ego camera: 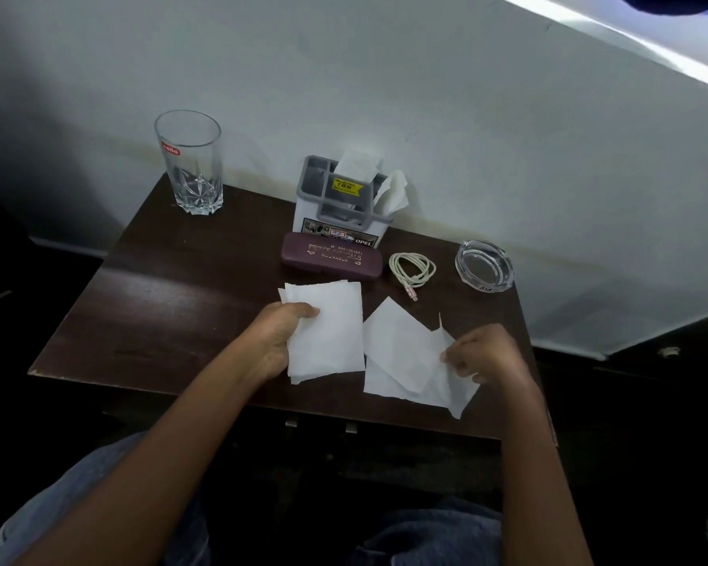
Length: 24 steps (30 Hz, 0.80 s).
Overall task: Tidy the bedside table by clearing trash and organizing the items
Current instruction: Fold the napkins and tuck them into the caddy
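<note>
My left hand (281, 335) grips a stack of flat white tissues (330, 328) by its left edge, just above the dark wooden bedside table (172, 288). To the right, loose white tissues (401, 353) lie overlapping near the table's front edge. My right hand (485, 353) pinches the right corner of these loose sheets. Behind them stands a white and grey organizer box (336, 210) with tissues sticking out of its compartments.
A maroon spectacle case (332, 257) lies in front of the organizer. A coiled white cable (411, 269) and a glass ashtray (484, 265) sit at the right, an empty drinking glass (191, 161) at the back left. A white wall runs behind.
</note>
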{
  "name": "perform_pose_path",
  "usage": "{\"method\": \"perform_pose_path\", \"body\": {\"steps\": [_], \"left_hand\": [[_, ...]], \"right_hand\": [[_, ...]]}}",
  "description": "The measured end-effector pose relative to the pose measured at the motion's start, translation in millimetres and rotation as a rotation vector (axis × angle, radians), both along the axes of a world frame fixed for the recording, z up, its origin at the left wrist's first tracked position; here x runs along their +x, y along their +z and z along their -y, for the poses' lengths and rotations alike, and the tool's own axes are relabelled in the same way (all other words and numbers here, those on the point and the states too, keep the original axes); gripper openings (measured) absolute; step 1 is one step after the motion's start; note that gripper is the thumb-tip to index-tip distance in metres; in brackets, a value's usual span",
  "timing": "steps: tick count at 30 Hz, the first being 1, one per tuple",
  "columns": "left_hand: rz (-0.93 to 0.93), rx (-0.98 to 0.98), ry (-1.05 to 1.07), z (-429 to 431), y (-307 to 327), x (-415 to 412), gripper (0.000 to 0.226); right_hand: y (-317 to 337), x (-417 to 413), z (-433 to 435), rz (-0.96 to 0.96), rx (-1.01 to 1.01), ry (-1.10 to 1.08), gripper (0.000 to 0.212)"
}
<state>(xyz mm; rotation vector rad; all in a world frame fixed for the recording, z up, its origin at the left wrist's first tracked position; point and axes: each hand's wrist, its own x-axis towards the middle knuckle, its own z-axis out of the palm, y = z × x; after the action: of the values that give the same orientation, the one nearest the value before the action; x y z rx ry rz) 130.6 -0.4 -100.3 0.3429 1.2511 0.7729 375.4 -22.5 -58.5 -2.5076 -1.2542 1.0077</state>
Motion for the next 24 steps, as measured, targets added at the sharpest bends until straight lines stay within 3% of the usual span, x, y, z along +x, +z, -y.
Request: {"method": "perform_pose_path", "body": {"steps": [4, 8, 13, 20, 24], "left_hand": [[0.007, -0.002, -0.003, 0.8, 0.8, 1.3, 0.010], [0.068, -0.005, -0.028, 3.2, 3.3, 4.2, 0.013], [0.186, 0.014, -0.051, 7.7, 7.6, 13.9, 0.021], [0.322, 0.017, -0.101, 7.1, 9.1, 9.5, 0.030], [0.359, 0.038, -0.122, 5.9, 9.8, 7.7, 0.030]], "right_hand": [[16.3, -4.5, 5.9, -0.176, 0.144, 0.011, 0.009], [30.4, -24.6, 5.3, -0.151, 0.255, 0.158, 0.011], [31.8, -69.4, -3.3, -0.256, 0.269, 0.261, 0.015], [16.6, -105.8, 1.8, 0.019, 0.340, 0.618, 0.007], [19.8, -88.9, -4.2, -0.145, 0.456, 0.391, 0.008]]}}
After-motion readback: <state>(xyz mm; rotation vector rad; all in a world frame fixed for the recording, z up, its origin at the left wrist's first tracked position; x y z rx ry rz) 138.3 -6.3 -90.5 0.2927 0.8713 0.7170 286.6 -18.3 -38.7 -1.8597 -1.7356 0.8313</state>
